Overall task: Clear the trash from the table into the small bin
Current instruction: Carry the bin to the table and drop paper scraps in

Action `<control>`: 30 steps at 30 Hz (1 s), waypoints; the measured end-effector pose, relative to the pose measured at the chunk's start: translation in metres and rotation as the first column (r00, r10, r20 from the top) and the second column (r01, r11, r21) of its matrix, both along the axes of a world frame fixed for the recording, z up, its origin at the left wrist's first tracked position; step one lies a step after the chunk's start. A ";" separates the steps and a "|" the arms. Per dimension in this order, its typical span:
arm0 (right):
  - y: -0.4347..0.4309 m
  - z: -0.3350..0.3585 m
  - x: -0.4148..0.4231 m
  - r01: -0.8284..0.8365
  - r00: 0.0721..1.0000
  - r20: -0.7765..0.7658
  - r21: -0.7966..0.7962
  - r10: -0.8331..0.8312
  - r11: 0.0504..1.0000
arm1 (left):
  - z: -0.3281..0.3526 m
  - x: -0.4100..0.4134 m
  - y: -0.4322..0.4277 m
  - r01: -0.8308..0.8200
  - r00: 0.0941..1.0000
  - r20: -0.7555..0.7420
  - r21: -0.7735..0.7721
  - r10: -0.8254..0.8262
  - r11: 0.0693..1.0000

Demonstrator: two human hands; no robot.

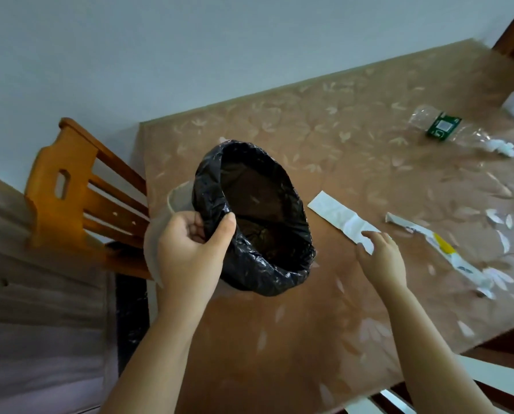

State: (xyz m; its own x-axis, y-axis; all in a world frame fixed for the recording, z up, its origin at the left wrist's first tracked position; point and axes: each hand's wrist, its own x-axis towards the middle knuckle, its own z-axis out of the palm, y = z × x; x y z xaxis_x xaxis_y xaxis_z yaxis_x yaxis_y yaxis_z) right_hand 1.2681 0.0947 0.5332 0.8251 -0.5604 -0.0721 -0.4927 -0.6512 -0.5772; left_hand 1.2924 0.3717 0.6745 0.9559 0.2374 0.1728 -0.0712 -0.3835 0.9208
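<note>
A: So, where is the small round bin with the crinkly black plastic bag inside [258, 222]?

B: It is up in the air, tipped over the left side of the brown desk with the leaf pattern [309, 339]. The left hand [190, 249] holds it by the rim. The thumb is inside the bag and the other fingers are curled around the outside.

A: And the other hand?

B: The right hand [381, 255] is flat and loose, with the fingers spread a little. It holds nothing. Its fingertips touch the near end of a long white strip of folded paper [339, 218].

A: Which way does that paper lie?

B: It runs away from the hand, slanting up toward the bin. So the bin's mouth is just to the left of the paper, and the right hand is the closer one.

A: What else is left?

B: More trash sits near the right edge of the desk: a long white wrapper with a yellow mark [435, 243], small white scraps, a clear plastic bag with a green label [442, 130], and a crumpled white tissue [502, 147].

A: What comes next, do you think?

B: I think the right hand should pinch that strip and carry it left into the bin.
</note>
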 end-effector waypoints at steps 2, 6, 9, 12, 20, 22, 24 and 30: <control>-0.010 -0.011 0.004 0.042 0.998 -0.038 0.012 -0.042 0.999 | -0.002 0.008 -0.004 0.007 1.000 -0.006 0.000 -0.007 1.000; -0.026 -0.028 0.014 0.094 0.993 -0.073 0.027 -0.092 0.995 | -0.005 0.021 -0.009 -0.006 1.000 0.001 0.021 0.006 1.000; -0.032 -0.038 0.023 0.099 0.991 -0.096 0.023 -0.096 0.995 | -0.007 0.022 -0.010 -0.012 1.000 0.006 0.031 0.012 0.999; -0.035 -0.046 0.028 0.099 0.989 -0.112 0.003 -0.098 0.995 | -0.010 0.025 -0.009 0.004 1.000 0.001 0.004 -0.004 1.000; -0.027 -0.058 0.027 0.180 0.981 -0.085 0.038 -0.177 0.983 | -0.011 0.025 -0.009 0.013 0.999 -0.035 -0.020 -0.013 1.000; -0.022 -0.059 0.023 0.172 0.983 -0.066 0.048 -0.169 0.984 | -0.012 0.024 -0.007 -0.002 0.999 -0.053 -0.036 0.000 0.999; -0.018 -0.059 0.018 0.163 0.986 -0.043 0.057 -0.160 0.985 | -0.012 0.023 -0.004 -0.013 0.998 -0.068 -0.048 0.010 0.999; 0.002 -0.041 -0.001 0.214 0.963 0.111 0.231 -0.244 0.949 | -0.012 0.017 0.004 -0.017 0.998 -0.055 -0.082 0.013 0.996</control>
